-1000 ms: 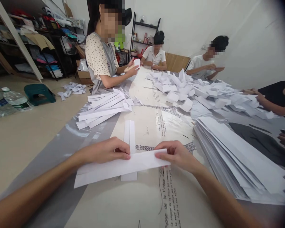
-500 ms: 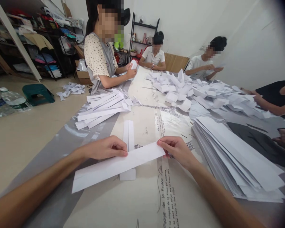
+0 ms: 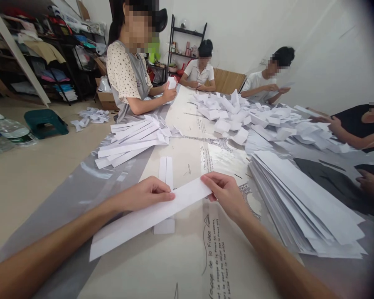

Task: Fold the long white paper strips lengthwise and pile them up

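Observation:
A long white paper strip (image 3: 137, 224) slants across the table before me, held above its surface by both hands. My left hand (image 3: 149, 193) pinches its upper edge near the middle, thumb on top. At the strip's right end, my right hand (image 3: 224, 193) grips between thumb and fingers, some of them hidden behind the paper. Beneath the strip lies another folded paper piece (image 3: 166, 170), partly covered. On my right is a thick stack of white paper sheets (image 3: 302, 199). A pile of folded strips (image 3: 134, 139) lies ahead on the left.
A large heap of folded papers (image 3: 237, 110) covers the far right of the printed tablecloth (image 3: 187, 265). Several people sit or stand around the table, one with a folded paper (image 3: 172, 83). On the floor at left are a green stool (image 3: 46, 123) and a water bottle (image 3: 14, 129).
My left hand has slid a little rightward along the strip, towards my right hand. The strip's left end has dipped slightly. The whole view has shifted a little.

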Available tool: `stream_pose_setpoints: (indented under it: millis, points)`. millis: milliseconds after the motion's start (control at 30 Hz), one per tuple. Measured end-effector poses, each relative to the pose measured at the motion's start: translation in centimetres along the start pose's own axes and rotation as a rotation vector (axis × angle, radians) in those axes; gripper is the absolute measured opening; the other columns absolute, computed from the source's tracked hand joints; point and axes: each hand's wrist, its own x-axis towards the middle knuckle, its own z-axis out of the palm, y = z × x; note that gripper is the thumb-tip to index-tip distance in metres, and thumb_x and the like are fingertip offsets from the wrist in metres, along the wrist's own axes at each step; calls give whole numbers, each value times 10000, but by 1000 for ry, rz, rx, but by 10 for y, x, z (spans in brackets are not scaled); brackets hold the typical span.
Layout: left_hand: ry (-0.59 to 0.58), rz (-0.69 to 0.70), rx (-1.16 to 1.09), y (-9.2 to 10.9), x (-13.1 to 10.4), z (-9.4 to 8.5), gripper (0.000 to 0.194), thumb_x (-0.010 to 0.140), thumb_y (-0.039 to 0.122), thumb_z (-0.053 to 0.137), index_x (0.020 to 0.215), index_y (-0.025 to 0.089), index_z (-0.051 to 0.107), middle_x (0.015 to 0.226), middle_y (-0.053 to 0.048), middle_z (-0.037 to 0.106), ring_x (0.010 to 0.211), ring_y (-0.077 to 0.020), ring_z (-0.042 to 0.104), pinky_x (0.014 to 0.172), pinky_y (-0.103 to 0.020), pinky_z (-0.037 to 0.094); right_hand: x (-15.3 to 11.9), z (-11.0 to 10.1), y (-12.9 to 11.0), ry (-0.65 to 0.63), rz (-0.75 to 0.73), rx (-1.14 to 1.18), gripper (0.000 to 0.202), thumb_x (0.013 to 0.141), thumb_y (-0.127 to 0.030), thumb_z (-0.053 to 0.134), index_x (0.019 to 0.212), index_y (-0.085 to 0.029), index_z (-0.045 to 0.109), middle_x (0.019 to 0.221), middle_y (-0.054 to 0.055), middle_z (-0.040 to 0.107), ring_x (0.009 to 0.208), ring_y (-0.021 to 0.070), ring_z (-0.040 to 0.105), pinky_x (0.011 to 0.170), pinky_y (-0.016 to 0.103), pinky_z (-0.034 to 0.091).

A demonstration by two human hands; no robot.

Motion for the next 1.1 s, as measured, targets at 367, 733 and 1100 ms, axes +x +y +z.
stream_pose_setpoints:
  millis: [367, 733, 1100]
  points:
    - [133, -19, -106, -3, 5, 9, 525, 888, 530, 668, 594, 181, 409, 577, 48, 309, 510, -80, 262, 479, -254, 160, 3, 1, 10, -22, 29, 57, 423, 894, -570, 693, 726, -185, 740, 448, -14, 560, 400, 102, 446, 434, 257, 359]
    - [114, -18, -95, -5, 9, 7, 524, 916, 588, 616, 631, 170, 478, 584, 41, 375, 513, -84, 312, 476, -234, 213, 10, -1, 9, -11, 18, 62, 442, 871, -581, 716, 734, -163, 761, 546, 40, 677, 427, 119, 562, 440, 249, 448]
    - [132, -15, -113, -9, 10, 7, 503, 924, 562, 619, 641, 161, 511, 581, 36, 394, 512, -84, 330, 471, -222, 226, 13, 2, 10, -5, 34, 82, 448, 843, -591, 735, 722, -161, 758, 614, 61, 709, 487, 146, 624, 459, 255, 488]
